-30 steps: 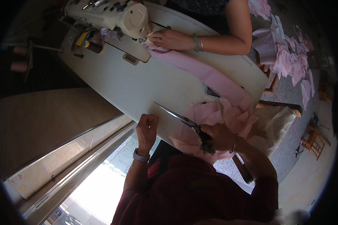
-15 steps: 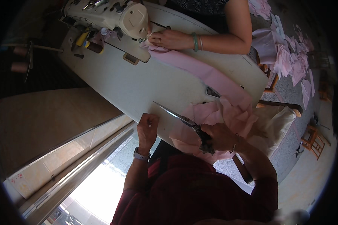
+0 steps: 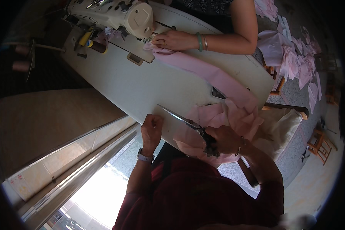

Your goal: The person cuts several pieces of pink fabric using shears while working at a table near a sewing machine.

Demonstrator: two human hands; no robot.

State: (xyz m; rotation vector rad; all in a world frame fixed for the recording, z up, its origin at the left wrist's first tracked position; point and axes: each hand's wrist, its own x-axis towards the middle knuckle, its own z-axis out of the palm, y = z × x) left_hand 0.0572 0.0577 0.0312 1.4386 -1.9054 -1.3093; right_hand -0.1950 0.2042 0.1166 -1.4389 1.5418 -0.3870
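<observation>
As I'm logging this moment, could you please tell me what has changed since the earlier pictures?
The left hand has edged very slightly away from the body; nothing was visibly taken hold of or let go. The right hand still holds the long-bladed metal scissors, and the bunched pale pink fabric lies as before.

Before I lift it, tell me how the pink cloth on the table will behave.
The pink cloth is probably floppy: it slumps into loose folds near the table's edge. It looks thin, so likely light for its size. Its far end may resist a pull, as the co-worker's hand rests there.
</observation>
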